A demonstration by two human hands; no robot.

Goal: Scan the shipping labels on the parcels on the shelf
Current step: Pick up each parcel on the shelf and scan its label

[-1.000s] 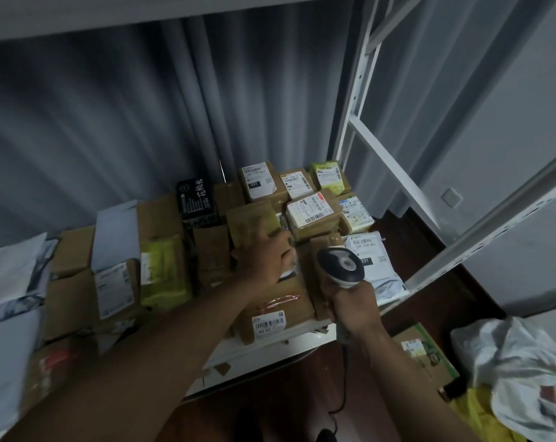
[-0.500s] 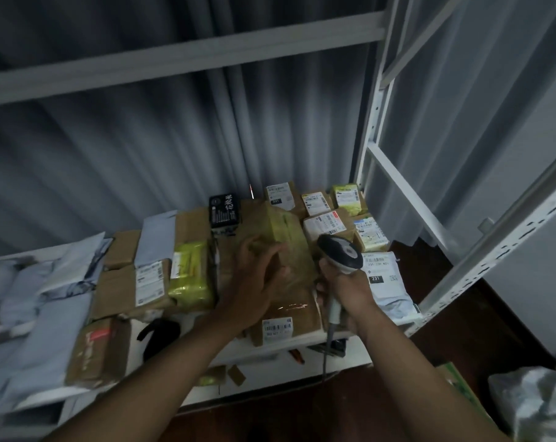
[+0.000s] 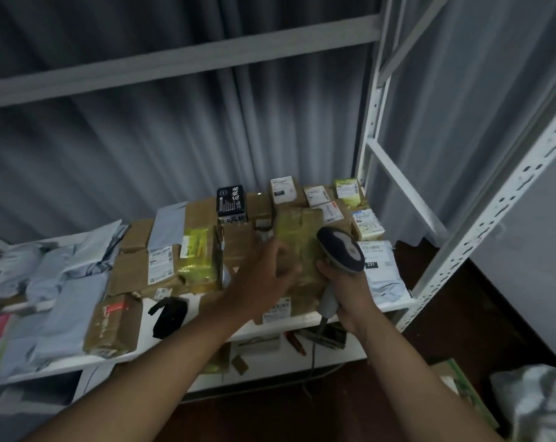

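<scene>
Grey curtains hung behind the white shelf [image 3: 181, 346], crowded with parcels. The right hand [image 3: 350, 291] was wrapped around the handle of the scanner [image 3: 340, 250], whose head tipped forward and down. Just left of that grip, the left hand [image 3: 263, 282] lay with fingers spread on a tilted brown parcel [image 3: 299, 247]. Its long axis ran away from the person, and no label showed on its upturned face, so it probably needed turning by the left hand, the nearer one.

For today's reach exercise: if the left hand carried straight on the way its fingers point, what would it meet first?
Probably the yellowish taped parcel right ahead of the left hand; the fingers already look at or just short of it, though depth is unclear.
</scene>
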